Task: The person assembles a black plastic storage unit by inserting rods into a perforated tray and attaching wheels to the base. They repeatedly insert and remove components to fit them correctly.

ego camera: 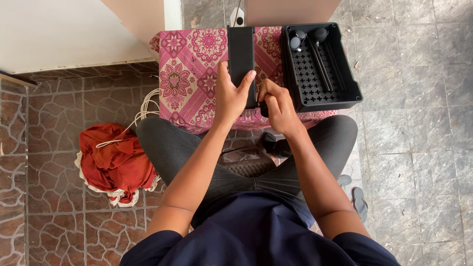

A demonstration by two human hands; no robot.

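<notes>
Both hands grip the black box's (241, 54) near end.

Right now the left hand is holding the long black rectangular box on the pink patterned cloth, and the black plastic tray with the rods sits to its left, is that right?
Not quite. In the head view the black plastic tray sits to the right of the long black rectangular box, not the left. The left hand does hold that box on the pink patterned cloth.

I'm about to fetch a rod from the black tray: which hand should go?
Probably the right hand: it lies beside the tray, where the rods lie, though it pinches something small. The left hand grips the black panel, steadying it.
</notes>
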